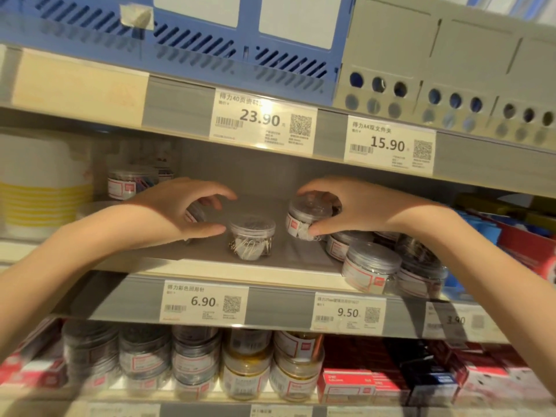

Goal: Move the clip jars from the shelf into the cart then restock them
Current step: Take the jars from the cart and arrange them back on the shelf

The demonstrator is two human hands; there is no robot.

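Two bare forearms, nearest the lens, reaching in from the lower corners toward the middle shelf (210,263). Right hand (346,209) curled over a clear clip jar (304,218), fingers draped across the lid, thumb pressed to the labelled side; jar tilted, at the shelf's centre right. Left hand (180,212) cupped and part open, thumb and fingers spread round a second jar (194,212) mostly hidden behind the palm; grip or mere contact not discernible. Third jar (252,237) upright between the hands, just beside the left thumb, white and gold clips visible through the wall. Further jars (371,266) clustered at the right of the same shelf, some stacked; one more jar (129,183) with coloured clips at the back left. Price tags (204,302) reading 6.90 and 9.50 on the shelf's front rail. Lower shelf: rows of stacked jars (246,371), silver and gold contents, with red boxes (349,383) to their right. Upper shelf: blue slotted file box (192,46) and grey file boxes (436,64), tags 23.90 and 15.90 beneath. Yellow-and-white stack (42,188) at far left, blurred.
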